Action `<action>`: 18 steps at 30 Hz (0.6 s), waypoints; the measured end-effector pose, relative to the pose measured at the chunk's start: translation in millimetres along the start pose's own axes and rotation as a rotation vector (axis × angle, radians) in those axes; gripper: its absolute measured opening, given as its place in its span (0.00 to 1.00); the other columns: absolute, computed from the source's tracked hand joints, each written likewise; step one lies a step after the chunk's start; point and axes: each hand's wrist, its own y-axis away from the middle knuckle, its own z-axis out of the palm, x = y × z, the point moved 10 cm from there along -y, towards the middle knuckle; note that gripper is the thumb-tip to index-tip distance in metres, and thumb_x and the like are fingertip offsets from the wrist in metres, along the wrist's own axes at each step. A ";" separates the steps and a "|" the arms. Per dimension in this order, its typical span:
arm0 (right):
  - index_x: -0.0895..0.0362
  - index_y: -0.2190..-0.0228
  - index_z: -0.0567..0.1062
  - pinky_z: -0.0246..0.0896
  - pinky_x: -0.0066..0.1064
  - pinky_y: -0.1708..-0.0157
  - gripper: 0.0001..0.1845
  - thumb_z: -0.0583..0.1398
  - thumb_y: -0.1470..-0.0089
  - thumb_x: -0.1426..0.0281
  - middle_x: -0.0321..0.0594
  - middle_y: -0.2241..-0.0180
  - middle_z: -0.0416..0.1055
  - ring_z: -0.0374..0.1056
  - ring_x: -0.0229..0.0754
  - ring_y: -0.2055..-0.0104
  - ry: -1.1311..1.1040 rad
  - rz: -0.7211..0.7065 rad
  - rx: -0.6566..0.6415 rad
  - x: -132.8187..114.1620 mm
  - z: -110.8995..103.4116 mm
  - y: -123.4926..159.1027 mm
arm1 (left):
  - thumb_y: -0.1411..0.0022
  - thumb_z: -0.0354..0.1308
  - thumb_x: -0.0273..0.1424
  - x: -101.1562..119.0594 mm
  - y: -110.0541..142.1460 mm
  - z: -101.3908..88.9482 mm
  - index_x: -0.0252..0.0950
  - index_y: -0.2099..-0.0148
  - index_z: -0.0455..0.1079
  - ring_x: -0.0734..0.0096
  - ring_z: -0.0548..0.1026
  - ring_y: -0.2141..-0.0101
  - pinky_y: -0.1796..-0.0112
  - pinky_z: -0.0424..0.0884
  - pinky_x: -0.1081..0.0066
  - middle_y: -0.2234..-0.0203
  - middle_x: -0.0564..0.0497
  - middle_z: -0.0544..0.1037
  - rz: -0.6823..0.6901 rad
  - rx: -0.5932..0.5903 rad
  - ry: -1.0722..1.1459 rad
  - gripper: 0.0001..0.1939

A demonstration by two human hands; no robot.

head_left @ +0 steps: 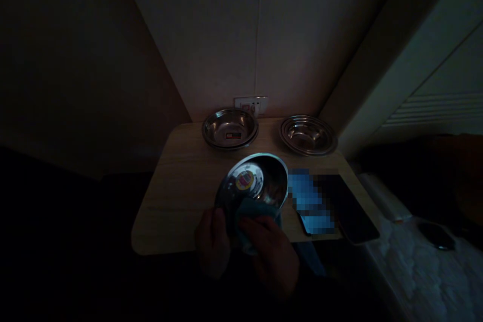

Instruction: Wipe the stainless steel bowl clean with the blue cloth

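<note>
A shiny metal bowl [269,176] with a round yellow and red sticker on its inside is tilted over the front of the small table. My left hand [213,244] grips its left rim, fingers closed. In my right hand [273,251] is a bluish-green cloth [254,209], pressed against the bowl's near inner side. The fingers of that hand are bent over the cloth. The scene is dim, and the lower part of the bowl is hidden behind the cloth and hands.
On the wooden table [166,201] stand two stacks of metal bowls, a left stack [230,128] and a right stack [307,136]. A lit phone [311,201], partly pixelated, and a dark phone-like slab [354,211] lie at right. A wall socket [251,104] is behind; a mattress [426,271] lies right.
</note>
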 end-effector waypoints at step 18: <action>0.58 0.60 0.72 0.58 0.33 0.60 0.12 0.51 0.43 0.73 0.40 0.57 0.72 0.61 0.41 0.56 0.136 -0.225 0.069 -5.8 10.8 -5.5 | 0.42 0.47 0.40 -4.9 3.7 -9.7 0.38 0.80 0.57 0.78 0.58 0.84 0.82 0.53 0.74 0.88 0.56 0.63 0.061 0.173 -0.103 0.17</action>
